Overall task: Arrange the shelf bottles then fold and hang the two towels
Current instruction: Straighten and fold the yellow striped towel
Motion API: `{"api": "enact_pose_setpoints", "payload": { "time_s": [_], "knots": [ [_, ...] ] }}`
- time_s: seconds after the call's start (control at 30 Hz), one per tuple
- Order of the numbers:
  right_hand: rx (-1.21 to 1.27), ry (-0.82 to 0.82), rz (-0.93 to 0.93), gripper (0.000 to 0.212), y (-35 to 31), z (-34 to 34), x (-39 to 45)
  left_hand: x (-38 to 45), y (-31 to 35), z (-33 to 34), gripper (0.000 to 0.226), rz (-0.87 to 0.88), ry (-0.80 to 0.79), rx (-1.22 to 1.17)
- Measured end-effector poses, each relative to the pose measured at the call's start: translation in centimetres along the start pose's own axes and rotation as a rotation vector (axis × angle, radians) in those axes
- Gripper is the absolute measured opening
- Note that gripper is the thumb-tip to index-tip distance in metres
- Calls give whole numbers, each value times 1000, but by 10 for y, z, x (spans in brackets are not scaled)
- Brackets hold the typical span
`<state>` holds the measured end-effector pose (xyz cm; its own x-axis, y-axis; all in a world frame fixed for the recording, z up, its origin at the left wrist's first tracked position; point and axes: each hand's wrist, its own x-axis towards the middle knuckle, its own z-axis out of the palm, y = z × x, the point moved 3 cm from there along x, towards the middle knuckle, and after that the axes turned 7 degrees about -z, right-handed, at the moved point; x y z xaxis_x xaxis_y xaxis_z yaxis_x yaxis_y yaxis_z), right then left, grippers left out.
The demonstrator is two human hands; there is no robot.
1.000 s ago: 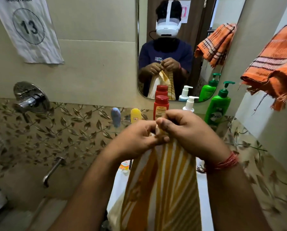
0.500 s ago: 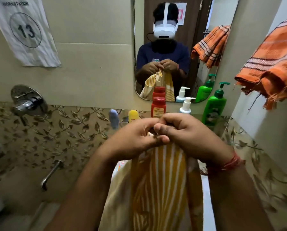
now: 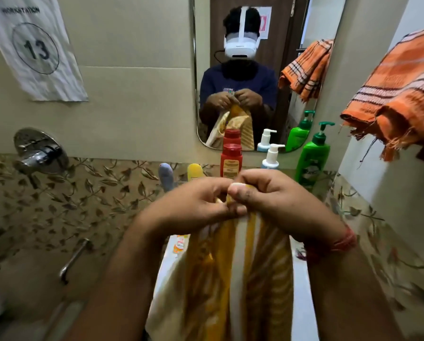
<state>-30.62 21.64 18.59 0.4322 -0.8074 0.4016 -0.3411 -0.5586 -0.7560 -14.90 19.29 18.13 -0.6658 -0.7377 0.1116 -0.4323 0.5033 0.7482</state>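
A yellow-and-white striped towel [image 3: 240,279] hangs down in front of me, its top edge pinched between both hands held close together. My left hand [image 3: 188,207] and my right hand [image 3: 275,200] touch at the thumbs over the towel's top. An orange checked towel [image 3: 398,94] hangs on the right wall. Behind my hands a row of bottles stands under the mirror: a grey tube [image 3: 166,174], a yellow bottle [image 3: 195,169], a red bottle [image 3: 231,159], a white pump bottle [image 3: 272,155] and a green pump bottle [image 3: 313,156].
A mirror [image 3: 255,70] on the back wall reflects me and the bottles. A chrome tap handle [image 3: 37,153] and a spout [image 3: 73,259] sit on the left wall. A paper sign numbered 13 [image 3: 36,48] hangs top left. A white basin edge [image 3: 302,279] lies under the towel.
My hands have stayed together at the towel's top edge and shifted fingers slightly. The hanging towel has swung and bunched a little.
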Motion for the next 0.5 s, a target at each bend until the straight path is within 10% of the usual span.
{"api": "enact_pose_setpoints", "payload": {
  "time_s": [0.07, 0.23, 0.43, 0.5],
  "knots": [
    [56, 29, 29, 27, 5, -4, -5, -3, -12, -3, 31, -22, 81, -39],
    [250, 123, 137, 22, 25, -33, -42, -26, -66, -52, 22, -141, 929, -342],
    [148, -20, 57, 24, 6, -7, -14, -10, -10, 0, 58, -55, 186, -98],
    [116, -28, 39, 22, 6, 0, -8, -6, -5, 11, 28, 39, 87, 7]
  ]
}}
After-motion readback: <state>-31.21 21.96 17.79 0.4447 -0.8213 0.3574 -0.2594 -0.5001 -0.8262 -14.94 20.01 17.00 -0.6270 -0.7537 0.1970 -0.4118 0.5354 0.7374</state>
